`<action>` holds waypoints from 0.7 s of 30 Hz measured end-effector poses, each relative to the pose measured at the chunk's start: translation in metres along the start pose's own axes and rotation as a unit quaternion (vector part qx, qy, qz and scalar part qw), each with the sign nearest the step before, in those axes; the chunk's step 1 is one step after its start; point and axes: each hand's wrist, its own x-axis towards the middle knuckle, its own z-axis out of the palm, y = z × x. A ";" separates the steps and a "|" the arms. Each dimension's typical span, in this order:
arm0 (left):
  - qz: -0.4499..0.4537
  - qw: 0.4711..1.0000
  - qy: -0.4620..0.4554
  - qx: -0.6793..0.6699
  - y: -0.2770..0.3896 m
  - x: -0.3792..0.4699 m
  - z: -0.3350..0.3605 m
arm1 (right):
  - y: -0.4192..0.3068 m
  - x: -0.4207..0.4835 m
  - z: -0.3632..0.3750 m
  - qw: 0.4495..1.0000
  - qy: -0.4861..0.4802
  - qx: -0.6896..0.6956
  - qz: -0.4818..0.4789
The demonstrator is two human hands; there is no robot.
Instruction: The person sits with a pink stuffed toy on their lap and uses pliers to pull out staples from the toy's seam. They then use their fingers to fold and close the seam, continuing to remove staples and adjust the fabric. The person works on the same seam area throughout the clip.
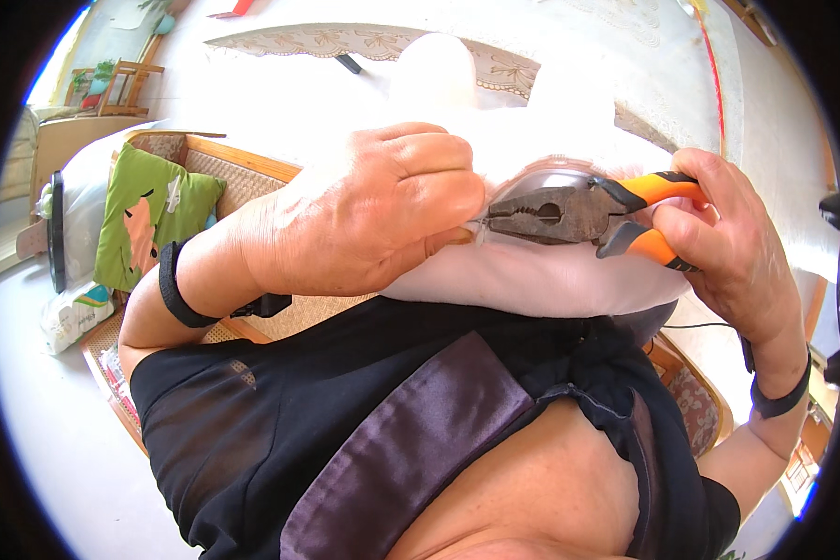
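Observation:
My right hand (728, 231) grips combination pliers (567, 213) by their orange and black handles. The worn metal jaws point left, and their tips meet a thin, pale piece (481, 227) at the fingertips of my left hand (385, 210). That hand pinches the piece between thumb and fingers; its full shape is hidden, and I cannot tell whether the jaws clamp it. Below lies a large, soft white object (532, 276) across my lap, overexposed along its far side. Behind the pliers a shiny, clear curved surface (556, 175) shows, edged in pale pink.
A wooden sofa (252, 164) with woven cushions lies to my left, holding a green pillow (147, 213). Beside it sits a plastic-wrapped pack (77, 318). Ahead is a patterned, lace-edged cloth (385, 42). A dark cable (696, 326) runs near my right forearm.

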 end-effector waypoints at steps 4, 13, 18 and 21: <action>0.010 1.000 -0.002 -0.005 -0.001 0.000 0.001 | -0.001 -0.001 0.001 1.000 -0.007 0.008 0.001; 0.024 0.999 -0.032 0.034 0.003 0.002 -0.001 | -0.002 -0.005 -0.002 1.000 -0.018 0.015 0.000; 0.027 0.999 -0.008 0.023 0.002 0.003 0.008 | 0.000 -0.009 0.002 1.000 -0.011 0.024 -0.005; -0.015 0.999 0.016 0.027 0.005 0.005 0.011 | 0.005 -0.010 0.007 1.000 -0.001 0.026 0.005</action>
